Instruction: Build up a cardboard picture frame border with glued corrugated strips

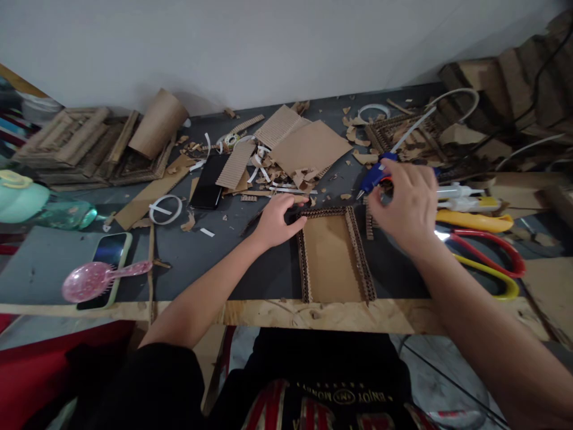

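A rectangular cardboard panel (331, 257) edged with corrugated strips lies on the dark tabletop near the front edge. My left hand (278, 220) presses its fingers on the panel's top-left corner strip. My right hand (405, 203) hovers above the panel's top-right corner, fingers spread, just in front of a blue glue gun (372, 175) that rests on the table. Whether the right hand touches the gun is hidden by the hand itself.
Large red and yellow scissors (487, 248) and glue tubes (461, 197) lie at the right. Cardboard sheets (308, 146), scraps and a black phone (209, 180) sit behind. A pink hairbrush (96, 280), a second phone and a teal bottle (45, 209) are at the left.
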A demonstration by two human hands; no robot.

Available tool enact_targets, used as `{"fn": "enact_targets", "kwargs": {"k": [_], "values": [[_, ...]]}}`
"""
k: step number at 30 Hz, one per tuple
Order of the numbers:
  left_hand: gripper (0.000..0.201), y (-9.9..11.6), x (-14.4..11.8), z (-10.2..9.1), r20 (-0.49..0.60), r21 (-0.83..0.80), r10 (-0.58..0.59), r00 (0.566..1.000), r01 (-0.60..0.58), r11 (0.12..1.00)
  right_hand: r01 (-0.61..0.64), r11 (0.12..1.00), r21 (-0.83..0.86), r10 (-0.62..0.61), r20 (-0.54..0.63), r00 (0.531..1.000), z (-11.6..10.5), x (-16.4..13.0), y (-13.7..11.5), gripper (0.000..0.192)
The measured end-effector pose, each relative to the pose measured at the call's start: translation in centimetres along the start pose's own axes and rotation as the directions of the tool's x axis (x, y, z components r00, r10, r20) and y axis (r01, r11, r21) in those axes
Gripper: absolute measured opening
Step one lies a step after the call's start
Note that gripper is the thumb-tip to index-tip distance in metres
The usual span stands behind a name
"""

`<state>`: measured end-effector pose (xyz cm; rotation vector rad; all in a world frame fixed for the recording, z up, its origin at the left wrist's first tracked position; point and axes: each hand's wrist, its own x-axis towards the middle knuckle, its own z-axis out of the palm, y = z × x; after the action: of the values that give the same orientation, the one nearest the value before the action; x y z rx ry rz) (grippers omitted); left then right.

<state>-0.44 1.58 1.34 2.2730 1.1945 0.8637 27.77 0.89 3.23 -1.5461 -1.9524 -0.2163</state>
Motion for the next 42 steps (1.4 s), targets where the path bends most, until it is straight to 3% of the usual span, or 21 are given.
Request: {"fn": "enact_targets", "kwargs": {"k": [2,5,9,13,21,30,42], "values": [[0.032,-0.1,0.0,0.1,-0.008,0.004,0.039,0.999,-0.039,0.999,-0.082,0.995,-0.061,0.081,-0.022,0.996,-0.2,0.6,1.8,0.058],[0.031,0.0,0.0,0.4,-0.002,0.026,0.075,0.997,-0.075,0.997,-0.159,0.978,-0.134,0.172,0.096,0.980,-0.4,1.3,3.5,0.060],[0.025,0.0,0.0,0.6,-0.012,0.056,0.088,0.996,-0.087,0.995,-0.202,0.944,-0.263,0.274,0.276,0.921,-0.8,2.4,3.8,0.052],[0.024,-0.2,-0.1,0.7,-0.024,0.070,0.125,0.992,-0.123,0.990,-0.219,0.919,-0.327,0.333,0.349,0.876,-1.1,3.2,3.6,0.049],[0.026,0.2,0.1,0.7,0.005,0.075,0.083,0.997,-0.083,0.994,-0.408,0.901,-0.149,0.419,0.043,0.907,-1.0,2.6,2.8,0.057],[0.024,1.9,2.1,2.1,0.086,0.173,0.035,0.996,-0.049,0.984,-0.268,0.963,0.018,0.267,0.035,0.963,0.6,0.4,1.7,0.051],[0.015,2.4,3.5,2.4,0.192,0.195,-0.039,0.981,0.001,0.981,-0.289,0.956,0.040,0.290,-0.019,0.957,2.3,-0.2,2.7,0.055]]}}
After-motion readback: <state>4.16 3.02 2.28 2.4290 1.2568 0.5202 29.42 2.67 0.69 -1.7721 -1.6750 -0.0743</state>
